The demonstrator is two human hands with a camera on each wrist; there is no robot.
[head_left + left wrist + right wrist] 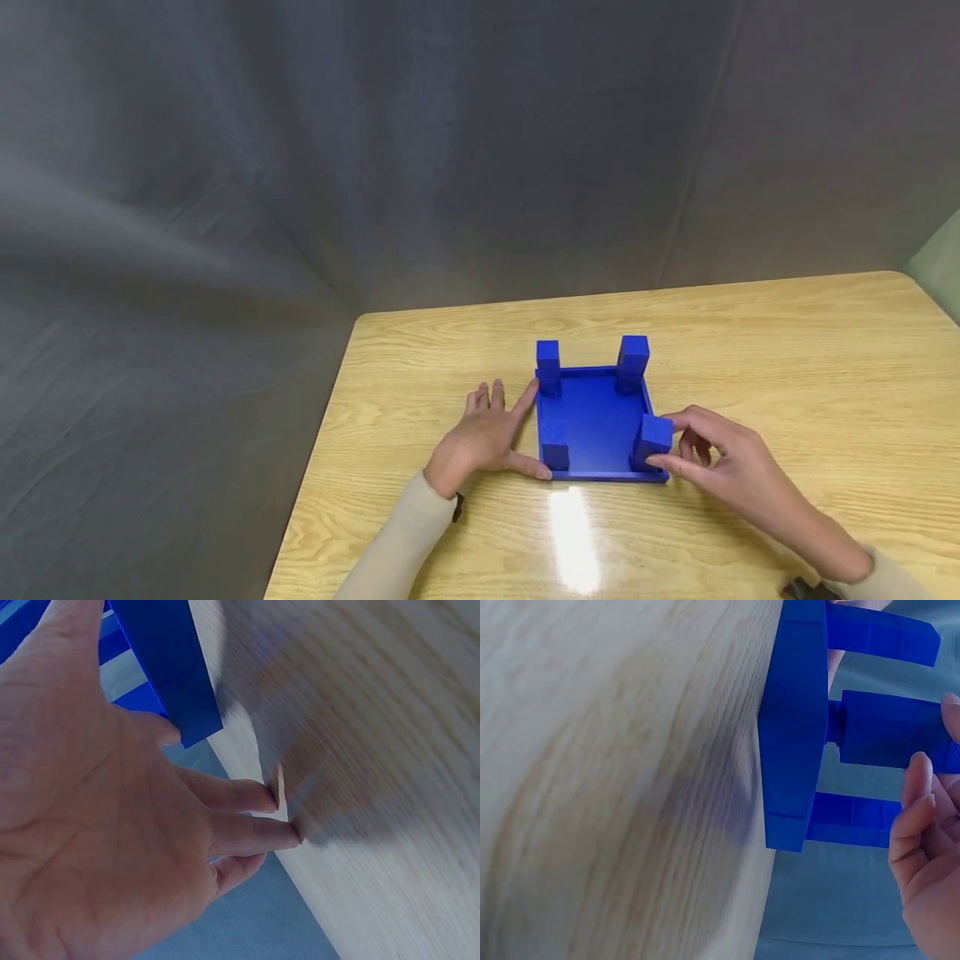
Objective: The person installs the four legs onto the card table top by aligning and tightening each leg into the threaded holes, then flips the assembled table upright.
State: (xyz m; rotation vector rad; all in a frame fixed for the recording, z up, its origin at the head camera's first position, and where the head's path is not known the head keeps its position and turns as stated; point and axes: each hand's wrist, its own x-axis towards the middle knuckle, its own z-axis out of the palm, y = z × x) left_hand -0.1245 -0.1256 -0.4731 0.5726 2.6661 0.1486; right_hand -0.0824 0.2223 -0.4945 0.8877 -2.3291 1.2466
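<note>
A blue square panel (592, 421) with a raised rim lies on the table, a blue block-shaped leg rising at each corner. My right hand (727, 462) pinches the near right leg (654, 437) between thumb and fingers. In the right wrist view, a narrower neck (835, 722) shows between this leg (889, 727) and the panel. Along the panel's left side, my left hand (480, 437) is spread, thumb at the near left corner and index finger by the far left corner. Its other fingers reach towards the tabletop in the left wrist view.
The wood-grain table (420, 358) extends well to the right of the panel. Dark grey cloth (525, 150) hangs behind the table and along its left side. A bright light reflection lies on the wood in front of the panel.
</note>
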